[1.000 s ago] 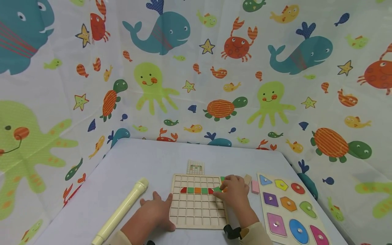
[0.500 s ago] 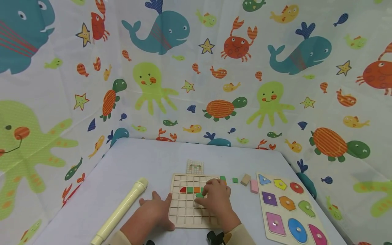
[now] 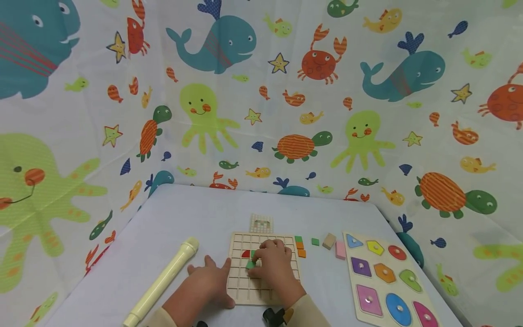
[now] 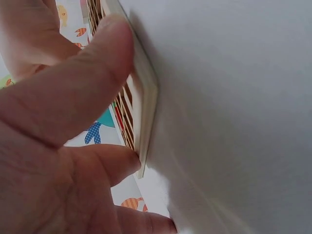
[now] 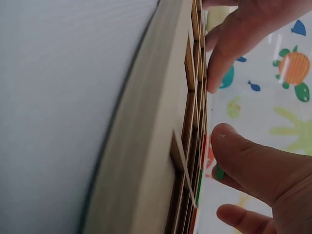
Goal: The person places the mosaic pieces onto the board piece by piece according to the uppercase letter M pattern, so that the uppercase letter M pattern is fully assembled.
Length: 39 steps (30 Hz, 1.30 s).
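Note:
A wooden grid board [image 3: 245,294] lies flat on the white table. My left hand [image 3: 206,284] touches its left edge, thumb and fingers spread; the left wrist view shows thumb and a fingertip against the board's rim [image 4: 144,105]. Over the board, my right hand [image 3: 275,268] pinches a green square piece [image 3: 250,264] between thumb and finger, also seen as a green piece [image 5: 219,172] by the thumb in the right wrist view. Just behind it, a red piece [image 3: 246,254] sits in a cell beside a green one; the hand hides the rest of that row.
Green and orange pieces [image 3: 300,245] lie at the board's right edge. Farther right are a small green square [image 3: 315,241], a wooden block [image 3: 328,241], a pink block [image 3: 340,250] and a shape puzzle [image 3: 367,277]. A pattern card [image 3: 261,223] lies behind; a yellow tube [image 3: 163,281] lies left.
My right hand has moved left across the board with the green piece, from the right end of the coloured row toward its left end. The left hand has stayed at the board's edge.

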Motion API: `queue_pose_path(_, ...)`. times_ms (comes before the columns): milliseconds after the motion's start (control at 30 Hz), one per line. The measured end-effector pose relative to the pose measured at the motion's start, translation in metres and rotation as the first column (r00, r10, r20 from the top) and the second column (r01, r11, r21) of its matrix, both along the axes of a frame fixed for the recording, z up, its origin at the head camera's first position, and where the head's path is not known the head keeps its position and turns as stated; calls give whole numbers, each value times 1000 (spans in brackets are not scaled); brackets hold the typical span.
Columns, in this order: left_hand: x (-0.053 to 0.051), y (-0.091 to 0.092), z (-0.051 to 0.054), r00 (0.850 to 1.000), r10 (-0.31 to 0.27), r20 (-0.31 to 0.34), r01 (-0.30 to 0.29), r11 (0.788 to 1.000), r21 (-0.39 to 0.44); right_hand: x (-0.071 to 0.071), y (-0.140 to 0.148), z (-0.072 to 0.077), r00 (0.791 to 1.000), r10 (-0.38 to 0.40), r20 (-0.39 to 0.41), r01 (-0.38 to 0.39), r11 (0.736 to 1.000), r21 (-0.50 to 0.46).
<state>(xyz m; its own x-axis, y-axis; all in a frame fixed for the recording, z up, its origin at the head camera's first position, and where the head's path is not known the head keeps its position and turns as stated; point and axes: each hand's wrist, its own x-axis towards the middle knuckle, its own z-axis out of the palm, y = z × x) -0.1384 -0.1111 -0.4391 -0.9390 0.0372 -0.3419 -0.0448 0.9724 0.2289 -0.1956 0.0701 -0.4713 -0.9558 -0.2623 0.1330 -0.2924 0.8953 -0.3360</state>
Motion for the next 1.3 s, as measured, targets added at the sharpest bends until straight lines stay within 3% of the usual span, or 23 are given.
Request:
queue_pose_path(667,3,2,4,1000,-6,-14,6,1000,-11,-5,-19,6,1000,4,-11,-3,999,43)
queue_pose_path(1300,3,0,-1,999,-22,-27,21,999,-27,-8,-24,2,1000,-6,0,6,997,72)
